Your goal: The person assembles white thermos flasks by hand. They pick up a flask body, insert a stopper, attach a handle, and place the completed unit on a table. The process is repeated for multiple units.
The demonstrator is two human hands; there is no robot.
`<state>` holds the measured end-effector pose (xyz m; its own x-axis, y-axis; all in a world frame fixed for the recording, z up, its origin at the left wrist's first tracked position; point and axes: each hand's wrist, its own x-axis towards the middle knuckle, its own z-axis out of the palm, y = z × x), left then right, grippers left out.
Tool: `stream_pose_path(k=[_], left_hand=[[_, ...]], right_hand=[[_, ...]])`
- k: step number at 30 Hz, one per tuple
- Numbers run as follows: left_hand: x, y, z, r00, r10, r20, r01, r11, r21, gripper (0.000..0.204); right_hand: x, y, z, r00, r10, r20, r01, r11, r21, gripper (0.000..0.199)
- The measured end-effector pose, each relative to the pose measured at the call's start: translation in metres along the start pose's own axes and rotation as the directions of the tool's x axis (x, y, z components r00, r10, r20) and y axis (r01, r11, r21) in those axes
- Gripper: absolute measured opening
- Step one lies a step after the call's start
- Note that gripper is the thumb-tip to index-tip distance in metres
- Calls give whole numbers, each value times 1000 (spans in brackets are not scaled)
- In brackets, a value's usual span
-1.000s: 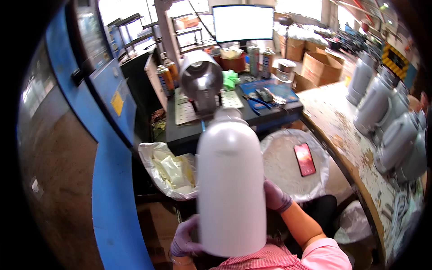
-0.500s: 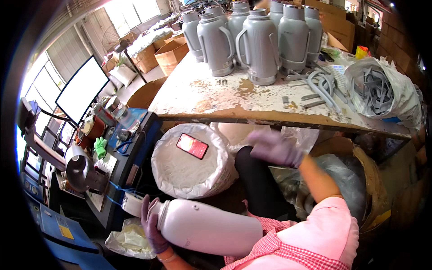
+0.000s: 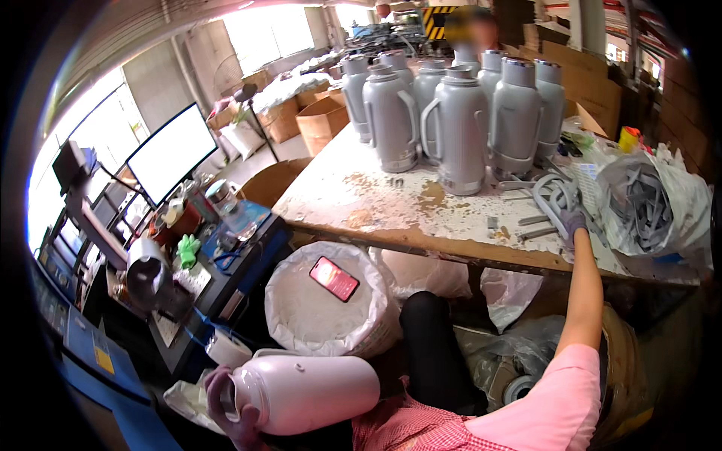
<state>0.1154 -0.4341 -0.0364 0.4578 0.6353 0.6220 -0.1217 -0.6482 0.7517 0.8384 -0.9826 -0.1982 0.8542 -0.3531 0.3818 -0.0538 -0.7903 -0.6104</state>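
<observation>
A pale grey thermos jug (image 3: pixel 320 392) lies sideways across my lap, its open neck toward the left. My left hand (image 3: pixel 229 410), in a purple glove, is closed around that neck. My right arm is stretched far out to the table. There my gloved right hand (image 3: pixel 574 223) is closed on a curved grey plastic handle (image 3: pixel 553 197) in a small pile of them; its fingertips are partly hidden. Several finished-looking grey thermos jugs (image 3: pixel 462 135) with side handles stand upright on the table, left of my right hand.
A worn white table (image 3: pixel 361 199) spans the front. At its right is a plastic bag (image 3: pixel 681 203) of grey strips. Below stands a white-lined bin (image 3: pixel 289 327) with a phone (image 3: pixel 334 279) on top. A monitor (image 3: pixel 171 154) and blue-edged bench (image 3: pixel 263 229) are at left.
My right hand has gone from above my knee up and right to the handles on the table. My left hand still holds the jug's neck. The view has shifted, so the table appears lower.
</observation>
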Motion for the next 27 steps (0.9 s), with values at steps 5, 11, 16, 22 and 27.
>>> stream_pose_path(k=[5, 11, 16, 22, 27], left_hand=[[-19, -17, -3, 998, 26, 50, -29, 998, 60, 65], [-47, -2, -17, 995, -40, 92, 28, 991, 135, 83], [-43, 10, 32, 983, 78, 165, -100, 986, 131, 76], [-36, 38, 126, 796, 305, 523, -490, 831, 262, 59], [-50, 32, 95, 793, 252, 555, -400, 902, 163, 56]], right_hand=[[101, 33, -82, 992, 79, -95, -51, 964, 262, 49], [44, -85, -104, 932, -26, -362, 105, 974, 200, 43], [-77, -209, -204, 738, -552, -389, 658, 716, 231, 17], [-360, -285, -203, -63, -978, -199, 853, -156, 498, 16], [-427, -324, -169, -63, -898, -436, 86, -440, 894, 54]])
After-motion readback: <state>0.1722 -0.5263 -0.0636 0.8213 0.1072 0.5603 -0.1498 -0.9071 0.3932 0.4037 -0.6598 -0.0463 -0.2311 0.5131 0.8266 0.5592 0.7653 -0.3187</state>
